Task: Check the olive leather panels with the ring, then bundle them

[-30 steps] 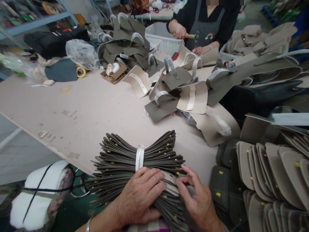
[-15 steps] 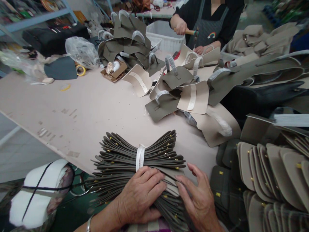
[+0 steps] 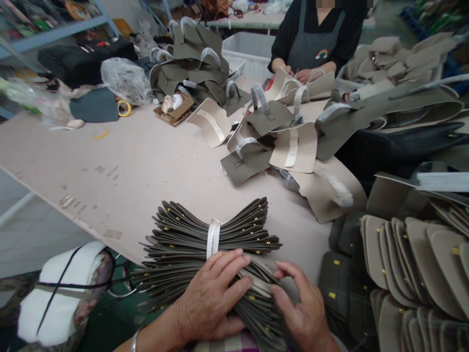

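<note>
A fanned bundle of dark grey leather flaps (image 3: 220, 234) with small gold-coloured fittings lies at the table's near edge. A white band (image 3: 213, 239) cinches its middle. My left hand (image 3: 216, 293) grips the near part of the bundle, fingers over the top and thumb on the near side. At the right ends, my right hand (image 3: 300, 303) has thumb and forefinger on the edges of a few flaps, whose paler inner sides show between my hands. Its other fingers are partly hidden.
Bag panels with wrapped handles (image 3: 271, 117) are heaped across the table. Stacks of beige flaps (image 3: 399, 249) and dark flaps (image 3: 335, 274) stand at my right. Opposite, a person in a striped apron (image 3: 315, 44) works with both hands. Yellow tape (image 3: 124, 108) lies far left.
My right thumb and forefinger have moved slightly down along the flap ends, which now bend apart more. The person opposite has lowered the hand that held up a hammer.
</note>
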Action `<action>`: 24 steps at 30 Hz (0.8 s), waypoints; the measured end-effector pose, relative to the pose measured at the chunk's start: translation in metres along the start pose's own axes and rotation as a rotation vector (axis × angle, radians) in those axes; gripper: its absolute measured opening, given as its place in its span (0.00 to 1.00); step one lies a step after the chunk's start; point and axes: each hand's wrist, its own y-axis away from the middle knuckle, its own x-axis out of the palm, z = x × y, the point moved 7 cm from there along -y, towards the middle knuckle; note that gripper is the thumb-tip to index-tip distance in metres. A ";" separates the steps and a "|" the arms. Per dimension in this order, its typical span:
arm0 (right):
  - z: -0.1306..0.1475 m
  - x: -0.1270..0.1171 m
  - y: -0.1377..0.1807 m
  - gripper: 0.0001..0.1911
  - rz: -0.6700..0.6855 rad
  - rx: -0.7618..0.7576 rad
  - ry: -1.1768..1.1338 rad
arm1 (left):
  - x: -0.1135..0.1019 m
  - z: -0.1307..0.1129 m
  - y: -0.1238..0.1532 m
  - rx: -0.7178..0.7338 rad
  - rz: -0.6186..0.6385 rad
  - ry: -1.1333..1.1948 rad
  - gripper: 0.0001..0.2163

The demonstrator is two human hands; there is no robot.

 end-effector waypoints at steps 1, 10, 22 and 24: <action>-0.005 0.000 0.000 0.15 0.016 0.045 -0.027 | -0.001 0.000 -0.001 0.011 0.017 -0.005 0.19; -0.029 0.008 -0.013 0.21 0.043 0.268 -0.156 | 0.000 -0.001 -0.003 0.038 0.042 -0.010 0.19; -0.002 0.000 -0.020 0.09 0.075 -0.034 -0.100 | -0.001 0.001 -0.006 0.000 0.071 0.039 0.19; 0.000 -0.002 -0.021 0.10 0.068 -0.024 -0.100 | 0.000 0.002 -0.007 -0.003 0.078 0.057 0.19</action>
